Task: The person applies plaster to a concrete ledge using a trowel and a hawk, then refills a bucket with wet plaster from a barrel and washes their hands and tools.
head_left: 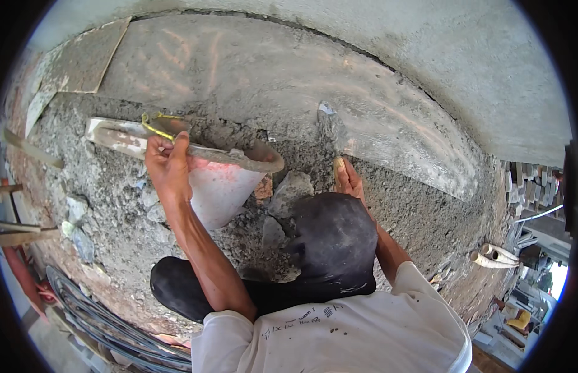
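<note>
My left hand (167, 165) grips the cement-crusted rim of a pale, tipped bucket (220, 189), right by its yellow wire handle (156, 127). The bucket lies on rough grey mortar (115, 186). My right hand (349, 180) is closed round the wooden handle of a trowel (330, 124), whose blade rests at the edge of a smoothed cement band (270, 81). Chunks of broken concrete (290, 191) lie between my hands, just ahead of my black-trousered knees (335, 242).
A flat brownish tile (83, 59) lies at the far left of the smoothed band. Curved steel bars (96, 311) run along the lower left edge, with wooden battens (18, 235) above them. Short pale tube ends (493, 256) stick out at the right, past a drop.
</note>
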{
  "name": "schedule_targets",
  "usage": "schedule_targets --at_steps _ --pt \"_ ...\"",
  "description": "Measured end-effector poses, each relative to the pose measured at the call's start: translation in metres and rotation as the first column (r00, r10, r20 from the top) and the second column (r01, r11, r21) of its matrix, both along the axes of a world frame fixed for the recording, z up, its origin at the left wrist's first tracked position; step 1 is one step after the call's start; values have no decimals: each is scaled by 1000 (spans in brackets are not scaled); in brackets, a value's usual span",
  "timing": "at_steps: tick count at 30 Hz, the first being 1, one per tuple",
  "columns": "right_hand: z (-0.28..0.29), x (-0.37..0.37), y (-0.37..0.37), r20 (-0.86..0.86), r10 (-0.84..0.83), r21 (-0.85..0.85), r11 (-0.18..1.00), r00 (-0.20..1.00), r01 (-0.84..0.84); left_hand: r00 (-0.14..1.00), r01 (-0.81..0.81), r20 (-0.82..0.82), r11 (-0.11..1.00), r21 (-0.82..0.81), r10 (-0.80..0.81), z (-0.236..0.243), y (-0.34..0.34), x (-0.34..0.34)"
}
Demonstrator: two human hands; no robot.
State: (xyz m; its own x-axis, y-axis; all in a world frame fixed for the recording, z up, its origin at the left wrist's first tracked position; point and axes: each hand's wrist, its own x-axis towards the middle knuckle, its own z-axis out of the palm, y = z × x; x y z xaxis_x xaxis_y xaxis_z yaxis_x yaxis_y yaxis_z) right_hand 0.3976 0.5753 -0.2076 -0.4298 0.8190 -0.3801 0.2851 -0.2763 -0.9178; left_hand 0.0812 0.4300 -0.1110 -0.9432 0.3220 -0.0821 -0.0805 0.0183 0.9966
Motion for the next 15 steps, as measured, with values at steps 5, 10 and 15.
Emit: schedule_targets --at_steps 5,10,15 --pt "31 -94 32 81 465 -148 880 881 -451 998 19 65 999 35 -21 8 4 8" --pt "63 -162 56 232 808 -142 579 542 -803 996 11 86 999 40 -14 16 6 12" --pt "79 -169 53 581 785 375 -23 216 -927 996 -4 90 998 68 -2 14 4 8"
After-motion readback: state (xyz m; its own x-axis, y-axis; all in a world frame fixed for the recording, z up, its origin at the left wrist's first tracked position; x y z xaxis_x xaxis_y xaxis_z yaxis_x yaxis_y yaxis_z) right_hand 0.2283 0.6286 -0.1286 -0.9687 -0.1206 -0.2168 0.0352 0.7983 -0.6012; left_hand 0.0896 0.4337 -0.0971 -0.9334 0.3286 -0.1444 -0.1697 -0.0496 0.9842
